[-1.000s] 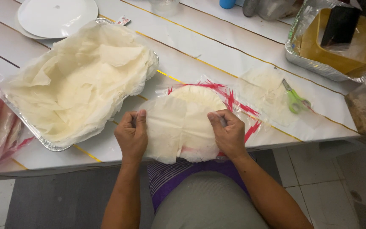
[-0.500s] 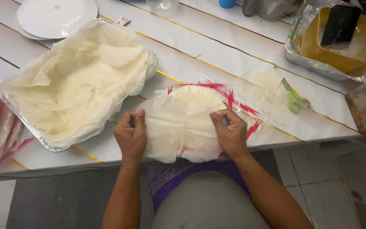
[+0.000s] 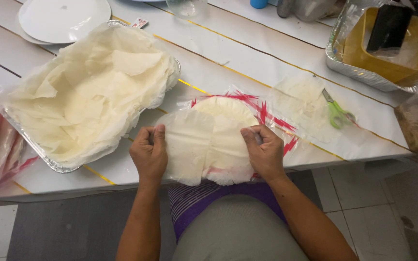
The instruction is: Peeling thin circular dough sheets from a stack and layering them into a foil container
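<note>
Your left hand and right hand each pinch an opposite edge of a thin, pale round wrapper sheet, fingers curled and thumbs pressed on top, lifting it off the stack of rounds lying between your hands on a clear red-printed plastic bag. The sheet looks paper-light, limp and easy to tear, so it is best held at the rim on both sides, as you do now. Beyond your left hand sits a foil tray lined and heaped with overlapping sheets of the same kind. Beyond your right hand, green-handled scissors rest on another clear bag, and farther off a second foil tray holds a yellow tub with a dark object standing in it.
</note>
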